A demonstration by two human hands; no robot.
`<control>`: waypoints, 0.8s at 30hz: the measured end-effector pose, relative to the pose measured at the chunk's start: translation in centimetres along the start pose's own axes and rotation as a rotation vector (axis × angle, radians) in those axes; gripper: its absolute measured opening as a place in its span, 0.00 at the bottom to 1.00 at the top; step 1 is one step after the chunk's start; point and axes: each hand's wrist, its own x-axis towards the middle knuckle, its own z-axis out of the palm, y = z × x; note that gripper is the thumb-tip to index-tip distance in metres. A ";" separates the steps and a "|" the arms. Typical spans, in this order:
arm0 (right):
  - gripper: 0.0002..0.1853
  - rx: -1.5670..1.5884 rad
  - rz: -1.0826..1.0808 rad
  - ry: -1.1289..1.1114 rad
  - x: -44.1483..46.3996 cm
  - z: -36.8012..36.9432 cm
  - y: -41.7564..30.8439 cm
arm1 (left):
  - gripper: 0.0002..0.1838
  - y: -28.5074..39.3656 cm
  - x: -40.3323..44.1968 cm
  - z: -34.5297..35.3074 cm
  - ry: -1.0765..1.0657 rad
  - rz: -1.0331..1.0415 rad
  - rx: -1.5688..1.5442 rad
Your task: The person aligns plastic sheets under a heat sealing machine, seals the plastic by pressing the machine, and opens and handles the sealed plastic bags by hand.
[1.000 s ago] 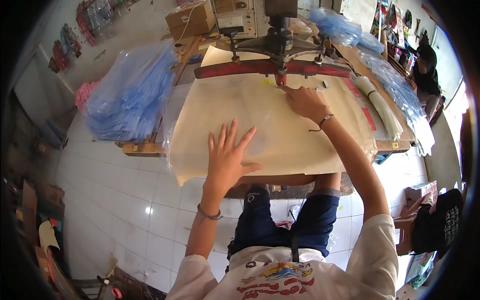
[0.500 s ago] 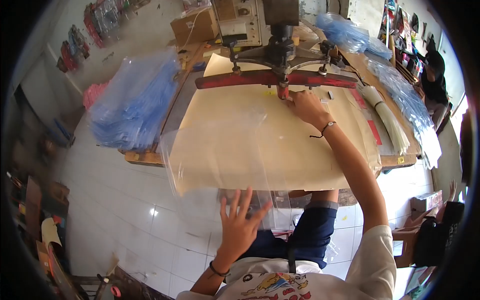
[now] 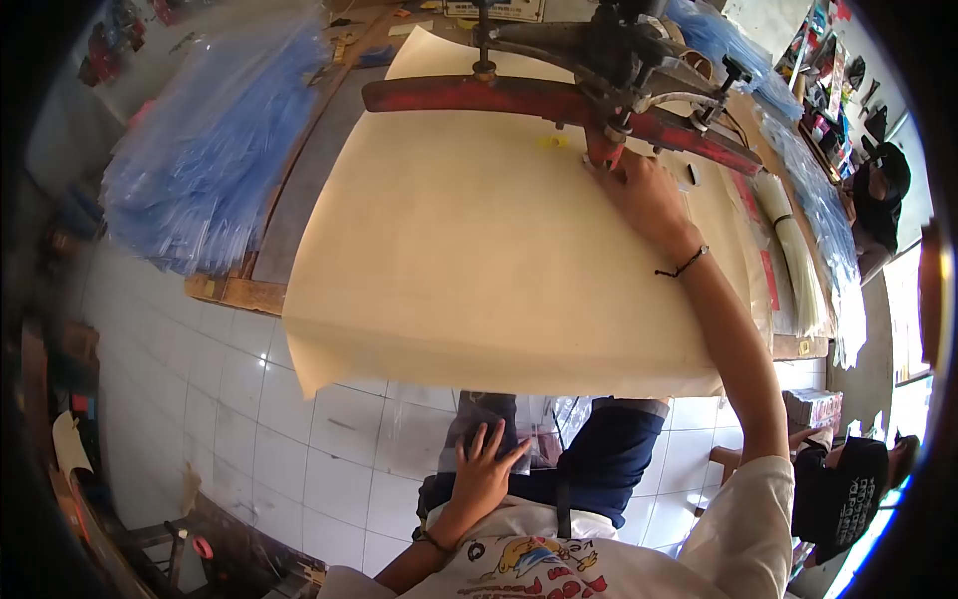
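Observation:
My right hand is closed at the red handle under the middle of the press's long red bar. Beneath it, a tan sheet covers the tabletop and hangs over the front edge. My left hand is over my lap with its fingers spread and nothing gripped. Around that hand there is a faint see-through plastic sheet, hard to make out against the floor tiles. A small dark piece lies just right of my right hand.
A pile of bluish plastic sheets overhangs the table's left side. On the right lie a tied bundle of pale strips and more clear plastic. People are at the right. The metal press arm stands over the table's back.
The clear plastic sheet has come off the tan sheet toward my lap. My left hand has moved slightly down; my right hand stays at the red handle. The view has shifted closer to the table.

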 end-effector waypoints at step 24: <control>0.29 -0.171 0.250 -0.014 -7.6 -6.0 3.3 | 0.25 -2.3 -0.5 0.4 0.085 -0.028 -0.054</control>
